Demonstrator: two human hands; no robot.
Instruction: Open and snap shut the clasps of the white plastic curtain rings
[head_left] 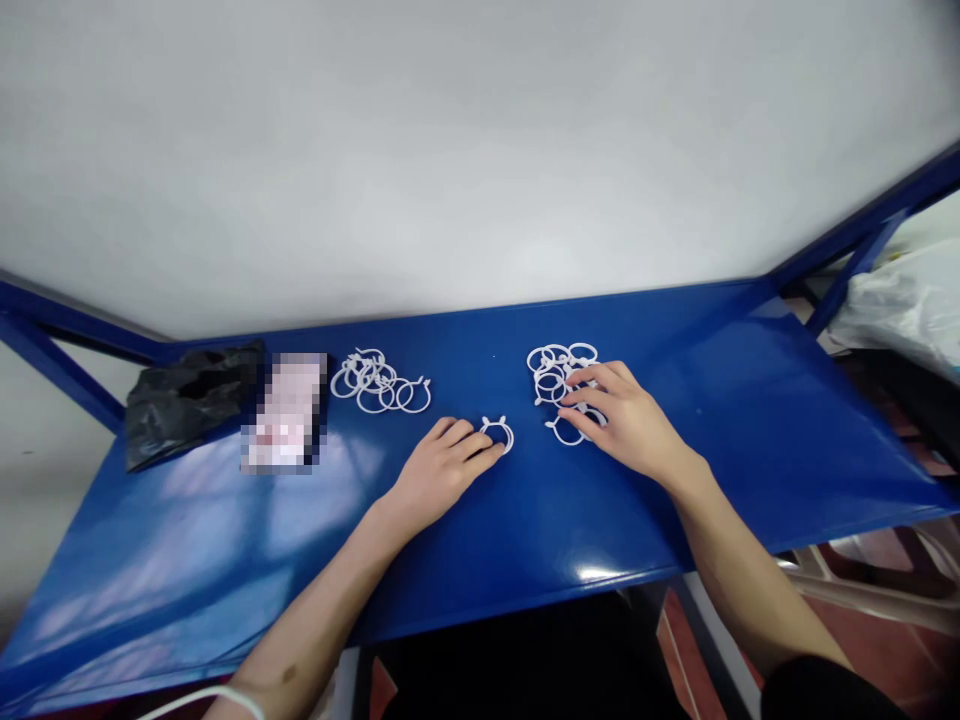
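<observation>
My left hand (444, 462) rests on the blue table (750, 420), fingers curled, fingertips touching a small white plastic ring (498, 432). My right hand (622, 418) lies fingers spread over a heap of white rings (556, 372) at centre right, touching several of them. A second heap of white rings (379, 382) lies to the left of my left hand, apart from it.
A black plastic bag (187, 400) lies at the table's far left, next to a blurred pinkish packet (286, 412). A white wall stands behind the table. A white bag (904, 305) sits off the right end, and a pale chair (862, 580) is below.
</observation>
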